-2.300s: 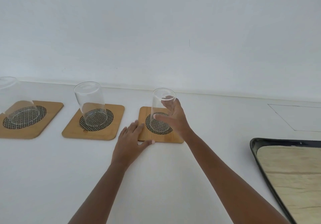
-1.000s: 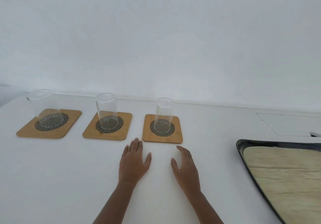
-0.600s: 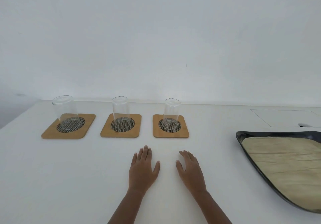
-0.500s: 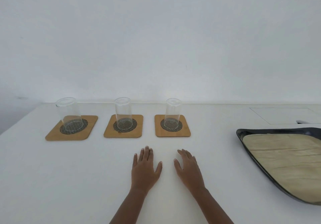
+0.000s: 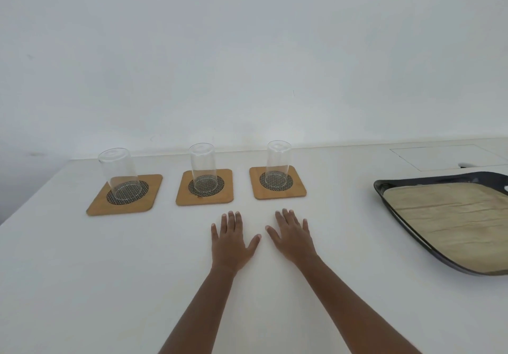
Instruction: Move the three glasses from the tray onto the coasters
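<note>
Clear glass on each bamboo coaster — left glass [image 5: 120, 173], middle glass [image 5: 203, 168], right glass [image 5: 278, 164], one per coaster [image 5: 297, 191], seated on dark mesh circle. Tray [image 5: 384, 186] off to right, nothing on beige liner visible. Left hand [image 5: 231, 239] and right hand [image 5: 293, 237] flat on white table [image 5: 82, 271], fingers spread, gripping nothing — task looks complete.

Three clear glasses [image 5: 277, 165], upright, one on each wooden coaster [image 5: 278, 187], in a row far left; empty dark-rimmed tray [image 5: 412, 183] right.
</note>
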A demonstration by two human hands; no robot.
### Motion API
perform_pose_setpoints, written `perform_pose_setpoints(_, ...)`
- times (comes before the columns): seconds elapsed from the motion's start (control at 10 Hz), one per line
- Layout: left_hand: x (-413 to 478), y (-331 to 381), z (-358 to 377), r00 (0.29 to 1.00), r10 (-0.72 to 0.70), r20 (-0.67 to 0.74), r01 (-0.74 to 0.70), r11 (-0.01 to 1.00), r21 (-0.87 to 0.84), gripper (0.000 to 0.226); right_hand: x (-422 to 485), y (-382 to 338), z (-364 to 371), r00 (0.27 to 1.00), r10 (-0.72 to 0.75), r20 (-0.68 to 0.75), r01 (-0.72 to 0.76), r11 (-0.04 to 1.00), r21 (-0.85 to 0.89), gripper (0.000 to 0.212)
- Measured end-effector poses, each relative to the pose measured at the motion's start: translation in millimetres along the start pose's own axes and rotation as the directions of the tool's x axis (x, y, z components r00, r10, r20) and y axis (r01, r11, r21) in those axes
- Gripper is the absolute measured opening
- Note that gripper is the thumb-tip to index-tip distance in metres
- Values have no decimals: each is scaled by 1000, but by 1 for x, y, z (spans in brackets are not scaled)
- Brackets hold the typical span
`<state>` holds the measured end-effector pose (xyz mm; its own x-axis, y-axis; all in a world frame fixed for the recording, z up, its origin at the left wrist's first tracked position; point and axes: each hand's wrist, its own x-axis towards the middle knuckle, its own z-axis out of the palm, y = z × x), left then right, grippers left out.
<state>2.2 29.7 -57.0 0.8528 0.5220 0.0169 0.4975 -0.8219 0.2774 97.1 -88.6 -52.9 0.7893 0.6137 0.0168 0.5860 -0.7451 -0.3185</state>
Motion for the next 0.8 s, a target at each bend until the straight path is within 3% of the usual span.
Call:
perform_pose_setpoints(0.5,0,1,11,997,-13,-71,17,998,57,74,-1,9,10,999,-17,-31,16,1000,-21,59)
perform_pose_setpoints(0.7,3,1,1,996,12,-83,-6,998,68,74,-3,9,-12,997,-27,68,23,998,57,58)
perform_pose_setpoints(0.8,18,2,-22,977,30,-211,-17,998,64,74,-3,14,-53,999,-39,16,38,997,67,57)
